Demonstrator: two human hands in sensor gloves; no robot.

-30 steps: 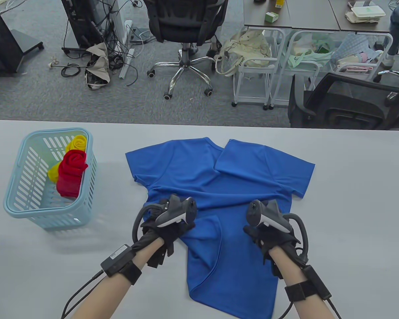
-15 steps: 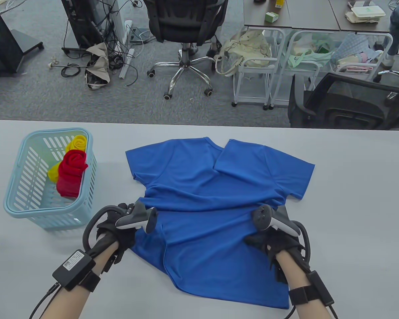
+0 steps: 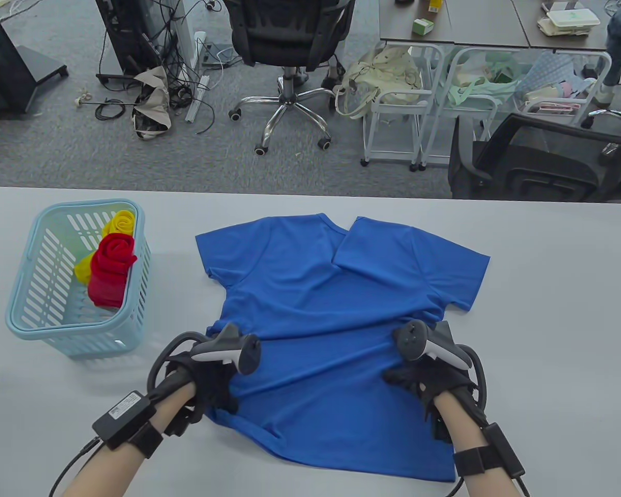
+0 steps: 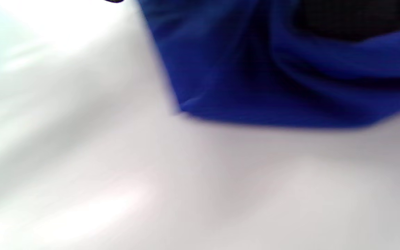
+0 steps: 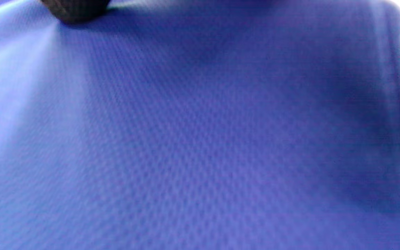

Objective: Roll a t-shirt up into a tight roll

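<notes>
Grey carpet, office chairs and white carts fill the room behind my white table. On it the blue t-shirt lies spread out, collar toward the far edge, sleeves out to both sides, and its lower body toward me.

Compared with half a second ago, my left hand has shifted right and a little nearer to me, and the hem corner it holds has come with it. The lower left of the shirt now lies flatter and squarer than the slanted flap I saw then. That hand grips the left hem corner; the left wrist view is blurred but shows blue fabric bunched up under the glove.

My right hand has barely moved and sits on the right side of the shirt's lower body. I cannot tell whether it grips or only presses; the right wrist view shows just one dark fingertip on flat blue cloth.

At the table's left, a light blue basket holds a red roll and a yellow roll, unchanged.
</notes>
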